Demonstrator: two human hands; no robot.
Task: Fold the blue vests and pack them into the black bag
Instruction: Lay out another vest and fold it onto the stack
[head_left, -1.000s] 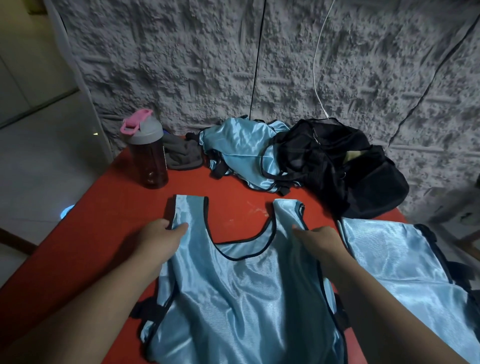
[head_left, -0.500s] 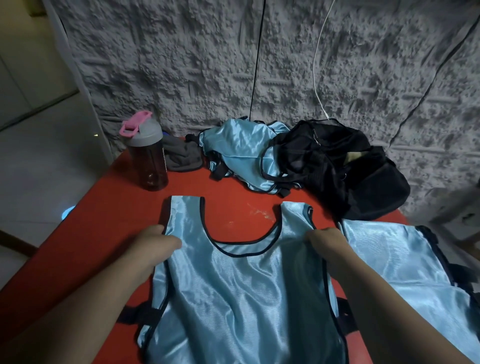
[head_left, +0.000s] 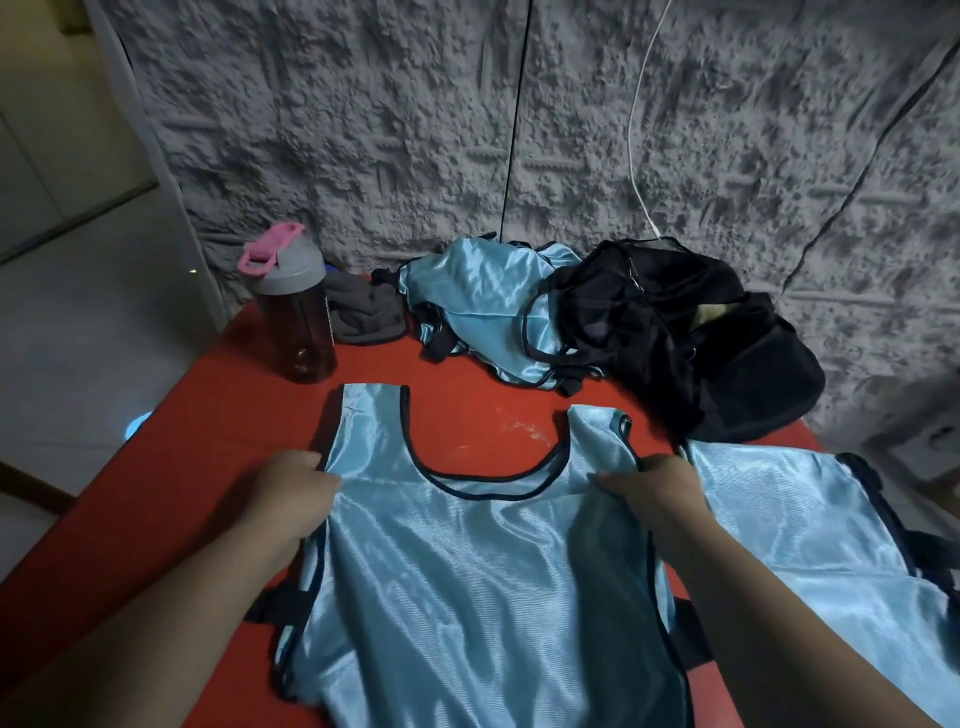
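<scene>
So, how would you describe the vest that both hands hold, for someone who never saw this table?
On the red table, nearest the person, a blue vest lies spread flat. Unlike the crumpled vests by the black bag, its neckline shows, and both hands hold its shoulders.

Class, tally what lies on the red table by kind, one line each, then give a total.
Blue vests: 3 (spread, right, crumpled)
Black bag: 1
Bottle: 1
Grey cloth: 1
Total: 6
</scene>
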